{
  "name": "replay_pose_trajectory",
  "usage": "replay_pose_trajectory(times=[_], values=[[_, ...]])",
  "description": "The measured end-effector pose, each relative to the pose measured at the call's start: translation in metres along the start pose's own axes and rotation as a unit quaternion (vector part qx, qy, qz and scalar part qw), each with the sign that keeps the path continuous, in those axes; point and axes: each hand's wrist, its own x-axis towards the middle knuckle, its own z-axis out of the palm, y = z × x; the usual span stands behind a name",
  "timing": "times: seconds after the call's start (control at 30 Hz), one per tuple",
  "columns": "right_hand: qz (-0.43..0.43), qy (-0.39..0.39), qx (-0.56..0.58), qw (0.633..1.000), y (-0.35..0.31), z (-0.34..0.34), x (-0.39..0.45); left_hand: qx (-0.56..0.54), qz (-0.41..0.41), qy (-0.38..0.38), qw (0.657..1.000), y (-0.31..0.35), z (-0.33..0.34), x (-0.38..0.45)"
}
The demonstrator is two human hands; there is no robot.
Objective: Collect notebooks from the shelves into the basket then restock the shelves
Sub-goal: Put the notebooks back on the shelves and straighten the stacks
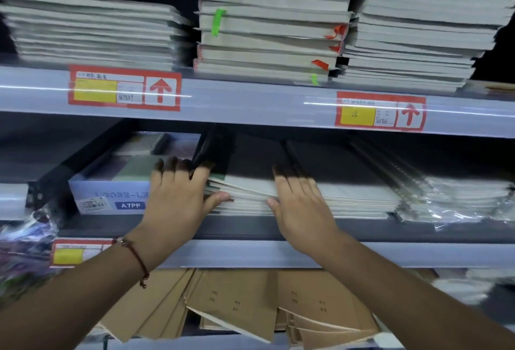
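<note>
Lower frame: brown envelopes (pixel 239 302). Mid-frame: L hand (pixel 178 196) w/ fingers spread on top, thumb at front edge of notebook stack (pixel 348 196), R hand (pixel 301 204) flat on it. Upper shelf (pixel 250 98): more notebook piles (pixel 273 23).

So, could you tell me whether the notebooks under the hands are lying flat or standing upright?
Flat: the notebook stack shows layered horizontal page edges.
</note>
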Motion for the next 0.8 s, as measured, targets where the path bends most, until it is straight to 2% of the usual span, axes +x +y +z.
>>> replay_pose_trajectory(times=[0.1,0.17,0.23,0.3,0.53,0.6,0.73,0.8], values=[[0.001,0.004,0.060,0.998,-0.008,-0.006,-0.005,-0.048,-0.009,0.025,0.998,0.001,-0.005,-0.004],[0.051,-0.002,0.187,0.981,-0.013,-0.018,-0.014,-0.108,-0.044,0.027,0.993,0.001,-0.008,-0.007],[0.150,-0.015,0.325,0.933,-0.018,-0.027,-0.019,-0.175,-0.098,0.009,0.980,0.000,-0.010,-0.009],[0.203,-0.024,0.396,0.895,-0.021,-0.027,-0.019,-0.209,-0.124,0.015,0.970,0.000,-0.010,-0.009],[0.265,0.018,0.542,0.797,-0.034,-0.030,-0.017,-0.245,-0.129,0.111,0.955,0.011,-0.006,-0.012],[0.258,0.022,0.533,0.805,-0.034,-0.029,-0.017,-0.261,-0.124,0.108,0.951,0.008,-0.005,-0.013],[0.226,-0.009,0.423,0.877,-0.032,-0.020,-0.016,-0.224,-0.055,0.090,0.969,-0.002,-0.001,-0.015],[0.215,-0.017,0.390,0.895,-0.033,-0.020,-0.015,-0.205,-0.036,0.108,0.972,0.003,0.004,-0.020]])
